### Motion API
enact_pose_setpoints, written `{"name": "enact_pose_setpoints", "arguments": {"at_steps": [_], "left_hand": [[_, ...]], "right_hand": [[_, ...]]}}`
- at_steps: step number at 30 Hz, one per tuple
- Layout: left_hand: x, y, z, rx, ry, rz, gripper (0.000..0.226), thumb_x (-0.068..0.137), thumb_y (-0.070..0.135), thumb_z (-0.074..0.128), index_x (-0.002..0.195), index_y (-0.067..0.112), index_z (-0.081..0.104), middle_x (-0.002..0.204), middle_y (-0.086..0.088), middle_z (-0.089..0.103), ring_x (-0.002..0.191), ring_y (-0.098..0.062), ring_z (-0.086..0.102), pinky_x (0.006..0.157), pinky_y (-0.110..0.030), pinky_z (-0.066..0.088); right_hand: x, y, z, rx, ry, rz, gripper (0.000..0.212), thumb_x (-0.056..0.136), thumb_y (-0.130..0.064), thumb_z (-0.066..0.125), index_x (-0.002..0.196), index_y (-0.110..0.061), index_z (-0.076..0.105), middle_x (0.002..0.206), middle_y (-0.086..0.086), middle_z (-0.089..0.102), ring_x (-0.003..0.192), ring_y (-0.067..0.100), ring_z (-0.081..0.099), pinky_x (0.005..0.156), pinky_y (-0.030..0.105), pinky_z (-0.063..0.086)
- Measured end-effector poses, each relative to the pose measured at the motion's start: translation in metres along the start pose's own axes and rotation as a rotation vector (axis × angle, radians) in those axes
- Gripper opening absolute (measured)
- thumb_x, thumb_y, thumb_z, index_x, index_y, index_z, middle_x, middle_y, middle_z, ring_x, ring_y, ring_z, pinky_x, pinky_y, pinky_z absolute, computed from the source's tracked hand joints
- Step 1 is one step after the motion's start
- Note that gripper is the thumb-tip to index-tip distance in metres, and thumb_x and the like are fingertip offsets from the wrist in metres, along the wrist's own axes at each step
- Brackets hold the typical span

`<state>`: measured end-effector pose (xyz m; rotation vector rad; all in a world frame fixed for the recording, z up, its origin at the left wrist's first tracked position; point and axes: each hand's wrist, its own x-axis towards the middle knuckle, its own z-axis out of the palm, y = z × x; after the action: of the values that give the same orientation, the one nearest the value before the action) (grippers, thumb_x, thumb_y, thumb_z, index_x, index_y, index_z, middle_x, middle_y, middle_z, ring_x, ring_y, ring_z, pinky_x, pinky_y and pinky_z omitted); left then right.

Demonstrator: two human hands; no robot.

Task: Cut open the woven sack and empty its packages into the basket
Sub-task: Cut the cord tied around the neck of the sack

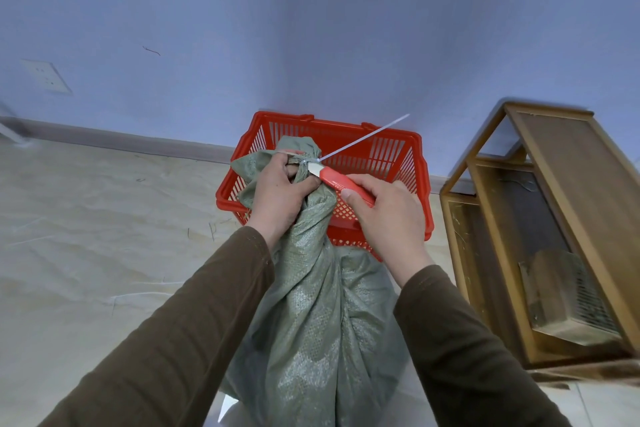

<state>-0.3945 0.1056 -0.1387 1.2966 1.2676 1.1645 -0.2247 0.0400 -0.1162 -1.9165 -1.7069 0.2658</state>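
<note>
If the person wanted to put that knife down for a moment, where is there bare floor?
The widest bare patch is the pale floor left of the green sack and red basket, running back to the skirting board. On the right it is crowded: only a narrow strip separates basket from wooden cabinet. The basket's inside looks empty, though the sack's tied neck leans over it.

The sack (311,305) is cut off by the bottom edge of the frame, and its contents cannot be seen. The sack and both hands hide the near part of the basket (391,149). At the right, the wooden shelf (554,218) leaves the frame.
</note>
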Motion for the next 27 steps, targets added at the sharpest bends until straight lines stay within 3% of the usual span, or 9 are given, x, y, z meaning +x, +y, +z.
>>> {"name": "enact_pose_setpoints", "arguments": {"at_steps": [4, 9, 12, 15, 18, 21, 23, 25, 27], "left_hand": [[-0.004, 0.004, 0.003, -0.030, -0.008, -0.017, 0.042, 0.087, 0.011, 0.083, 0.119, 0.023, 0.059, 0.090, 0.005, 0.082, 0.082, -0.006, 0.078, 0.067, -0.016, 0.055], [-0.007, 0.006, 0.005, -0.071, 0.012, -0.062, 0.040, 0.087, 0.011, 0.083, 0.118, 0.018, 0.060, 0.089, 0.002, 0.082, 0.079, -0.011, 0.078, 0.066, -0.023, 0.057], [-0.010, 0.006, 0.011, -0.057, 0.000, -0.061, 0.039, 0.088, 0.010, 0.082, 0.119, 0.015, 0.059, 0.090, -0.002, 0.081, 0.077, -0.014, 0.077, 0.069, -0.031, 0.057], [-0.013, 0.006, 0.015, 0.103, 0.010, 0.027, 0.034, 0.088, 0.017, 0.081, 0.112, 0.027, 0.059, 0.094, 0.001, 0.080, 0.084, -0.014, 0.075, 0.082, -0.038, 0.059], [-0.016, 0.006, 0.015, 0.199, 0.023, 0.075, 0.033, 0.088, 0.021, 0.080, 0.108, 0.034, 0.058, 0.100, 0.006, 0.079, 0.093, -0.008, 0.076, 0.089, -0.038, 0.060], [-0.016, 0.007, 0.016, 0.124, 0.047, -0.003, 0.035, 0.086, 0.024, 0.083, 0.114, 0.028, 0.062, 0.099, 0.003, 0.080, 0.092, -0.013, 0.076, 0.092, -0.045, 0.061], [-0.017, 0.009, 0.017, 0.111, 0.063, -0.053, 0.037, 0.084, 0.032, 0.084, 0.117, 0.025, 0.067, 0.098, -0.001, 0.079, 0.091, -0.019, 0.076, 0.091, -0.050, 0.060], [-0.018, 0.008, 0.018, 0.203, 0.096, -0.032, 0.036, 0.081, 0.048, 0.081, 0.111, 0.029, 0.071, 0.096, -0.005, 0.076, 0.091, -0.022, 0.072, 0.087, -0.053, 0.059], [-0.016, 0.008, 0.017, 0.378, 0.111, 0.002, 0.047, 0.077, 0.064, 0.073, 0.111, 0.031, 0.075, 0.104, -0.002, 0.073, 0.107, -0.024, 0.064, 0.093, -0.052, 0.054]], "right_hand": [[0.001, 0.001, 0.002, 0.292, -0.173, 0.126, 0.033, 0.100, -0.052, 0.055, 0.127, -0.043, 0.070, 0.106, -0.017, 0.074, 0.102, 0.012, 0.067, 0.086, 0.041, 0.055], [-0.005, -0.006, 0.005, 0.154, -0.007, 0.108, 0.030, 0.099, -0.052, 0.057, 0.126, -0.045, 0.069, 0.080, -0.026, 0.048, 0.105, 0.020, 0.061, 0.095, 0.047, 0.050], [-0.006, -0.010, 0.006, 0.187, -0.005, 0.150, 0.029, 0.101, -0.051, 0.055, 0.126, -0.045, 0.068, 0.089, -0.021, 0.062, 0.108, 0.020, 0.062, 0.099, 0.049, 0.049], [-0.006, -0.013, 0.004, 0.197, -0.013, 0.159, 0.032, 0.101, -0.052, 0.052, 0.127, -0.043, 0.067, 0.109, -0.012, 0.074, 0.109, 0.020, 0.064, 0.097, 0.048, 0.051], [-0.007, -0.016, 0.003, 0.134, 0.019, 0.107, 0.033, 0.102, -0.052, 0.050, 0.127, -0.041, 0.068, 0.105, -0.011, 0.075, 0.105, 0.020, 0.065, 0.093, 0.046, 0.052], [-0.007, -0.015, 0.005, 0.095, 0.072, 0.100, 0.029, 0.101, -0.052, 0.053, 0.120, -0.037, 0.070, 0.081, -0.019, 0.058, 0.094, 0.018, 0.060, 0.088, 0.043, 0.051], [-0.006, -0.013, 0.007, 0.103, 0.095, 0.138, 0.027, 0.100, -0.052, 0.056, 0.114, -0.034, 0.071, 0.074, -0.023, 0.044, 0.088, 0.016, 0.054, 0.086, 0.042, 0.050], [-0.007, -0.011, 0.010, 0.127, 0.060, 0.180, 0.025, 0.099, -0.055, 0.055, 0.107, -0.035, 0.068, 0.078, -0.019, 0.051, 0.090, 0.016, 0.057, 0.083, 0.041, 0.050], [-0.005, -0.010, 0.010, 0.116, -0.044, 0.208, 0.026, 0.098, -0.058, 0.052, 0.094, -0.034, 0.062, 0.084, -0.014, 0.062, 0.088, 0.017, 0.062, 0.074, 0.038, 0.050]]}}
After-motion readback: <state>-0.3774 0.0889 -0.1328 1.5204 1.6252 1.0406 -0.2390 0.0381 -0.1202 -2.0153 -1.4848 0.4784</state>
